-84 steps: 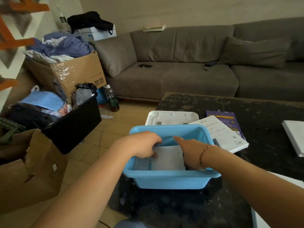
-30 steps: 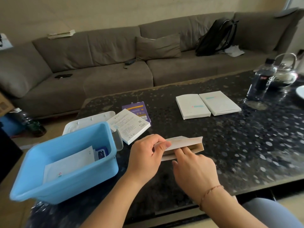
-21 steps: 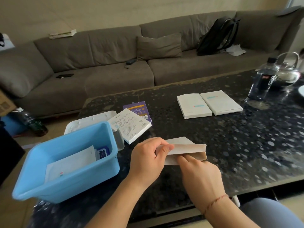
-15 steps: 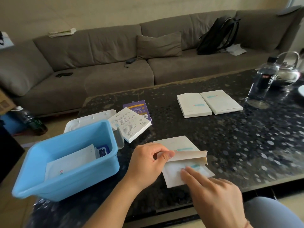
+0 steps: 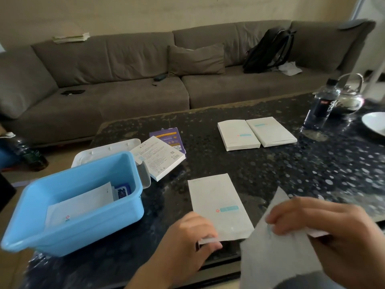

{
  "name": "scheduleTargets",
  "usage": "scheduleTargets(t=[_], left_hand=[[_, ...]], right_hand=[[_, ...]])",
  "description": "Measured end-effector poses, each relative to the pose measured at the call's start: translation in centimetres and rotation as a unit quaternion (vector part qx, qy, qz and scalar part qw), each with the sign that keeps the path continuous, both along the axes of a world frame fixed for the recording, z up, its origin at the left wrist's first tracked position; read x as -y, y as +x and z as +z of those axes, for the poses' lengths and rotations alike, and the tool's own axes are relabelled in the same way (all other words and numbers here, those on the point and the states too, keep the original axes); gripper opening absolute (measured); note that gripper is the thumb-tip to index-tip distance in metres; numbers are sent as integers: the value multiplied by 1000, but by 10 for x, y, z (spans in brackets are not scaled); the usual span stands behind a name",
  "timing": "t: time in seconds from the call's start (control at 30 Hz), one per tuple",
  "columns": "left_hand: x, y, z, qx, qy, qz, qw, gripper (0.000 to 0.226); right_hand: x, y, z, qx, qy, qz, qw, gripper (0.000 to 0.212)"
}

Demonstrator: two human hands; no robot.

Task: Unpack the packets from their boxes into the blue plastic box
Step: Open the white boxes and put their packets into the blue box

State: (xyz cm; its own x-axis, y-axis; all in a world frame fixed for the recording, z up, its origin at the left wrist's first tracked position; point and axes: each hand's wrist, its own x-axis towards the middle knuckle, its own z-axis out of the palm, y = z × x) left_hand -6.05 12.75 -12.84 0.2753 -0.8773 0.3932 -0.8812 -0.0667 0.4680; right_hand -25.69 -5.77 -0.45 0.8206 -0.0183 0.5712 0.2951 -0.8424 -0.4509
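The blue plastic box (image 5: 116, 217) stands at the table's near left corner with a white packet (image 5: 83, 203) and a small dark blue packet (image 5: 123, 191) inside. A flat white box (image 5: 218, 205) lies on the dark table in front of me. My left hand (image 5: 187, 238) pinches its near end. My right hand (image 5: 325, 228) holds a white packet (image 5: 275, 253), pulled clear of the box and raised toward me at the lower right. Two more white boxes (image 5: 256, 133) lie side by side farther back.
A white lid (image 5: 104, 150) lies behind the blue box, with a printed white box (image 5: 158, 158) and a purple pack (image 5: 168, 138) beside it. A water bottle (image 5: 320, 105), glass kettle (image 5: 350, 94) and white plate (image 5: 375, 125) stand far right. A grey sofa (image 5: 145, 69) runs behind the table.
My right hand has drawn the packet out of the white box and lifted it toward me. The box now lies flat on the table, my left hand still pinching its end.
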Motion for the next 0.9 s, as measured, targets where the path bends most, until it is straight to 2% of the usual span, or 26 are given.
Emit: scheduleTargets(t=[0.07,0.1,0.13,0.17,0.2,0.23,0.27,0.3,0.33,0.4,0.47,0.53,0.6,0.67,0.8,0.9], left_hand=[[-3,-4,-3,28,29,-24,999,24],[-3,-5,-2,21,24,-20,999,33],[-2,-7,5,-22,3,-3,1000,44],[2,-11,19,-113,-26,15,993,57],[7,-14,37,-257,-46,13,965,69],[12,-16,54,-414,-53,-27,908,78],[16,-17,67,-543,-39,-88,834,84],[18,-19,78,-617,-20,-126,777,83],[17,-20,86,-650,-7,-144,746,76],[13,-23,93,-677,-5,-119,727,53],[10,-23,94,-707,-45,-57,704,34],[6,-18,97,-715,-116,17,689,27],[2,-10,99,-711,-185,102,670,31],[-2,-4,102,-686,-223,175,670,48],[-9,1,104,-655,-291,251,651,51],[-20,8,106,-645,-311,263,647,53]], right_hand=[[18,15,7,-16,155,93,983,20],[22,23,7,-17,262,127,956,17],[24,32,6,-15,357,147,923,12],[25,40,4,-17,426,167,889,9],[23,51,3,-21,467,188,864,7],[20,63,2,-30,493,212,843,6],[16,75,2,-43,508,238,827,9],[13,86,2,-58,518,256,814,15],[10,97,2,-71,528,266,804,20],[4,113,3,-68,556,241,793,16],[-4,123,3,-36,592,126,795,7],[-14,126,-6,-64,621,-14,781,26],[-25,122,-21,-148,638,-45,754,59],[-41,122,-29,-193,631,-36,751,75],[-68,135,-30,-184,579,-45,793,40],[-79,148,-27,-206,547,-42,811,39]])
